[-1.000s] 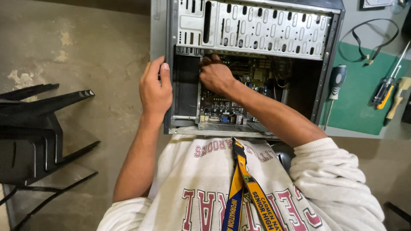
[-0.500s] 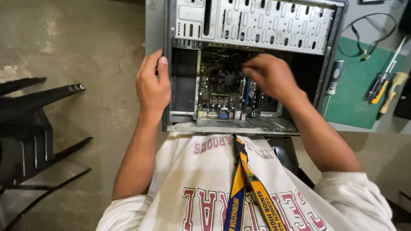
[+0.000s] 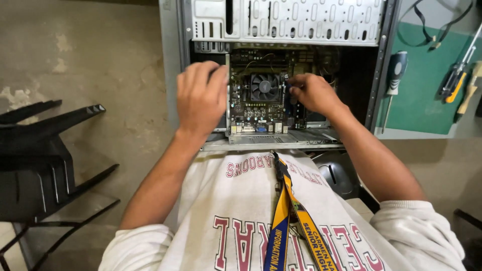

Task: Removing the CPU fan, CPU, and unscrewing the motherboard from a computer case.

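Bare concrete flooring is showing to the left of an open computer case [image 3: 173, 75], which is lying with its side panel already off and its motherboard [image 3: 261, 98] and cooler fan [image 3: 264, 86] exposed inside. The left hand [image 3: 201, 98] is resting on the case's left edge beside the board, fingers pressed together and curled over it. The right hand [image 3: 311, 93] is reaching in just right of the fan with fingertips bunched, though whether they are pinching anything cannot be told, so work on the board seems unfinished, with a screwdriver [image 3: 394, 80] lying unused on the green mat [image 3: 422, 100].
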